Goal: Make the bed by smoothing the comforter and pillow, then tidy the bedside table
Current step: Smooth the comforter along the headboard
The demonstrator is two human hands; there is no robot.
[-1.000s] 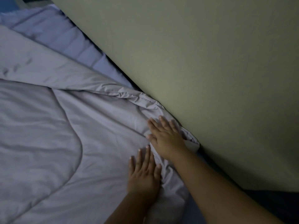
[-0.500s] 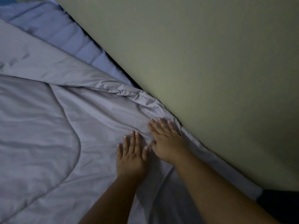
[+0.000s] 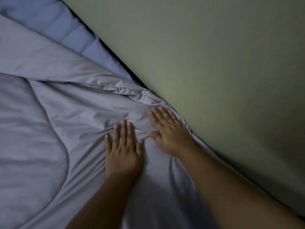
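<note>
We log the wall (image 3: 222, 71) first: a plain greenish surface filling the upper right of the frame, its lower edge running diagonally from top centre down to the lower right corner.

Next, the comforter (image 3: 49, 129), grey-lilac, covering the left and lower centre of the frame. A curved stitched seam sweeps through its left part. Its edge lies bunched and wrinkled along the base of the wall near frame centre, and radiating creases gather around both hands. Light is dim; fabric detail in the lower centre falls into shadow.

A bluer sheet (image 3: 69, 33) shows in the upper left, a strip between the comforter's upper fold and the wall, with a dark gap alongside the wall.

Both forearms enter from the bottom edge, the right one from the lower right corner, bare as far as we can see.

The right hand (image 3: 170, 134) lies palm down on the comforter just beside the wall, at frame centre; fingers extended and slightly spread, pressing flat, gripping nothing. Its outline is a little blurred.

The left hand (image 3: 123, 154) lies palm down on the comforter just left of and below the right hand, close to it but apart; fingers straight and together, thumb out to the side, flat on the cloth, holding nothing. Folds bunch just ahead of its fingertips.
</note>
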